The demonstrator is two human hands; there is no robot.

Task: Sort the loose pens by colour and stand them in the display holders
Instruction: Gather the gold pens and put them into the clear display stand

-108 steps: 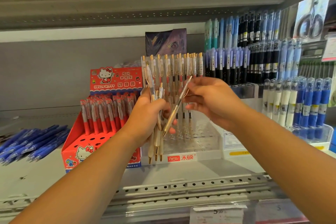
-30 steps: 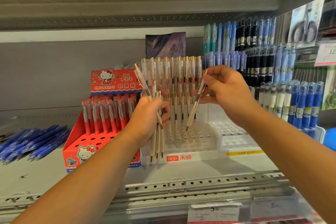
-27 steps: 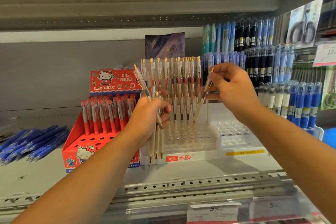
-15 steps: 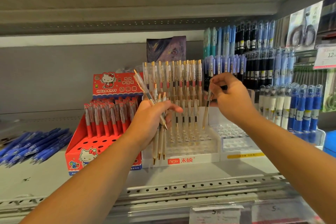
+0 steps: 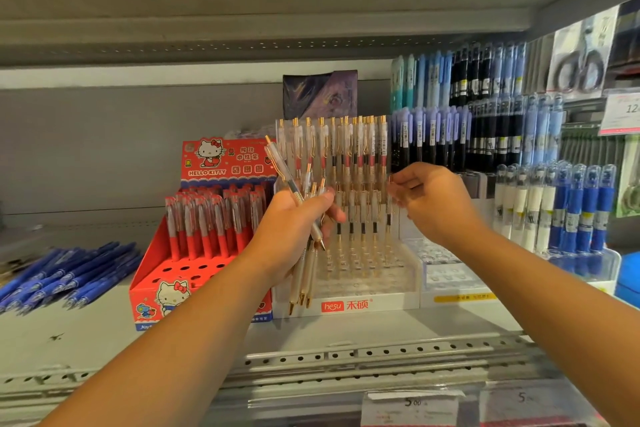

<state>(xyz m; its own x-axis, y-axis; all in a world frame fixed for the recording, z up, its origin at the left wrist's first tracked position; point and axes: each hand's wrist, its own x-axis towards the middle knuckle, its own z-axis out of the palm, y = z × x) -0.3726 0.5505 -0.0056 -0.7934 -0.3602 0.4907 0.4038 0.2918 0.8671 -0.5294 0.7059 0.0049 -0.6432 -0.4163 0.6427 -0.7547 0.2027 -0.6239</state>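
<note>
Far left: a heap of loose blue pens [image 5: 65, 274] lies flat on the shelf [image 5: 69, 329], well apart from your hands.
Red box: the cartoon-cat display box [image 5: 162, 291] stands just left of your left hand, with red pens [image 5: 211, 225] upright in its back rows and open holes in front.
Left hand: your left hand [image 5: 294, 229] is curled round a bundle of clear gold-tipped pens [image 5: 304, 270]. Most of them hang tips down in front of the holder's left edge, and one slants up to the left above your knuckles.
Clear holder: the tiered clear holder [image 5: 360, 288] sits between your hands. Clear pens [image 5: 346, 152] stand upright in its back rows and the front holes are open.
Right hand: your right hand [image 5: 433, 204] has its thumb and fingertips closed on the upper end of a single pen [image 5: 389, 218]. That pen stands upright at the right end of the holder's lower row.
Small holder: a low clear tray [image 5: 446, 274] sits just right of the holder, under your right wrist.
Far right: blue, black and white pens [image 5: 554, 204] stand in racks beyond your right hand.
</note>
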